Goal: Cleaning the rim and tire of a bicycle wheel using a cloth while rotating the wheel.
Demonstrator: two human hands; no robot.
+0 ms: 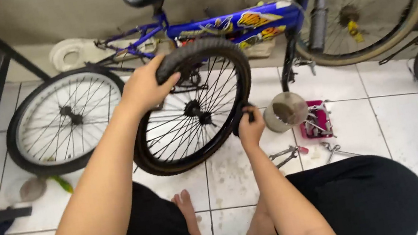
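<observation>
Near: right hand [250, 126] clenched on the tyre [194, 53] at the loose wheel's [192, 115] right rim; left hand [145, 87] grasping its top. Likely risk: pinched fingers if the bead snaps back. Far: blue bicycle [228, 26].

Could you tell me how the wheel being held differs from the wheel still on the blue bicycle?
The held wheel has a black rim; the mounted rear wheel has a pale silver rim. The held one stands loose on the tiled floor, gripped by the left hand and right hand; the mounted one sits in the blue bicycle. Both are spoked with black tyres.
</observation>
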